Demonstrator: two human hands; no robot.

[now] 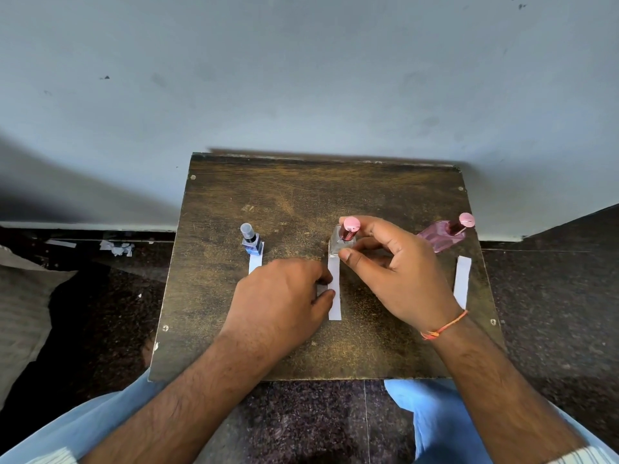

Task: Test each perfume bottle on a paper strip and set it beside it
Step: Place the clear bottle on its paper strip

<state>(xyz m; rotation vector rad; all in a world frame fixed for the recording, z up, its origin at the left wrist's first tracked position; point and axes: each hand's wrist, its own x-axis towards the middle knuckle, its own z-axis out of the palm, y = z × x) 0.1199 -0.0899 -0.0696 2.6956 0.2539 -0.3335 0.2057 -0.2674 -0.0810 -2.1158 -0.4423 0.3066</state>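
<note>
Clear bottle (341, 243) with pink cap pinched by right hand (398, 272), thumb at front of glass, fingers curled behind. Bottle held upright at far end of middle strip (334, 289). Middle strip pinned to wooden table (301, 195) by curled fingertips of left hand (284, 296). Blue bottle (252, 241) stood on far end of left strip (255, 261). Pink bottle (445, 234) seen just beyond right strip (462, 281).
</note>
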